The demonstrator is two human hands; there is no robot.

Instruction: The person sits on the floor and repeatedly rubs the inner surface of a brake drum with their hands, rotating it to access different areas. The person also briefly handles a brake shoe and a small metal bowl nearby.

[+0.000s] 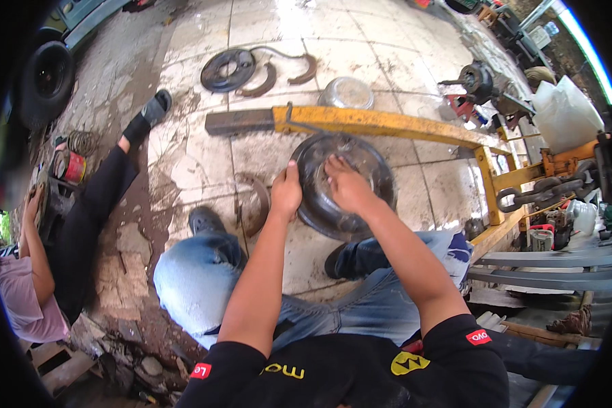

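Observation:
A large, dark round brake backing plate [381, 171] is between my feet, its worn, greasy face turned up toward me. My left hand [287, 188] is closed on its left rim, thumb up along the edge. My right hand [350, 185] reaches over the middle of the plate, its bent fingers closed at the central opening; whether a small part sits under them is hidden. Just left of the plate, a curved rusty brake shoe [256, 204] lies on the tiles beside my left forearm.
Beyond the plate lies a yellow steel beam [381, 121] of a hoist frame. Past it are another backing plate [228, 70], curved brake shoes [260, 81] and a metal bowl [347, 92]. A chain [547, 190] hangs right. At left a person [30, 285] sits, one leg outstretched.

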